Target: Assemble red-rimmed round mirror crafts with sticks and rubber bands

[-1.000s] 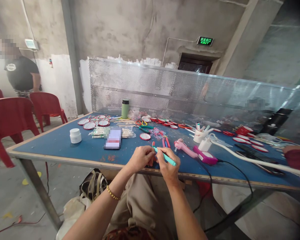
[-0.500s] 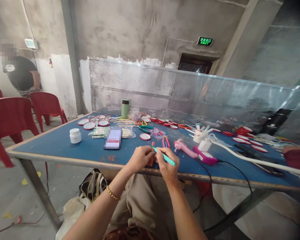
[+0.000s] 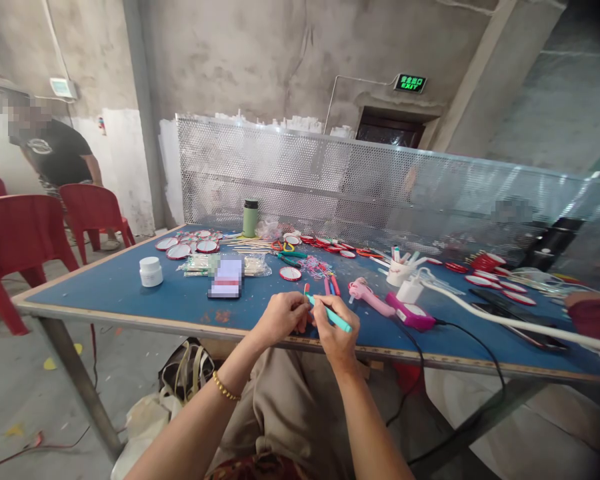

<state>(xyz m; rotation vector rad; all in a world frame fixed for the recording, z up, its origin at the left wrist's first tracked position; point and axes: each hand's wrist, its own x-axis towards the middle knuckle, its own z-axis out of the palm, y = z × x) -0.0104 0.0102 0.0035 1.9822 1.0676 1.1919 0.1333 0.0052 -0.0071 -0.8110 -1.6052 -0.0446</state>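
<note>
At the table's front edge, my right hand is closed around a turquoise marker pen, its tip end pointing toward my left hand. The left fingers are pinched together close against the pen tip. A small red-tipped piece sticks up just beyond them; what lies between the left fingers is mostly hidden. Beyond my hands lie a red-rimmed white disc, pink and blue handles of a tool, and a heap of thin coloured strings.
A phone and white jar stand left. To the right are a pink glue gun, purple device, pen cup and white cable. Green-handled pliers lie farther back. A person is behind red chairs.
My hands and the marker pen stay almost in place. The person at the far left has moved rightward and leans forward.
</note>
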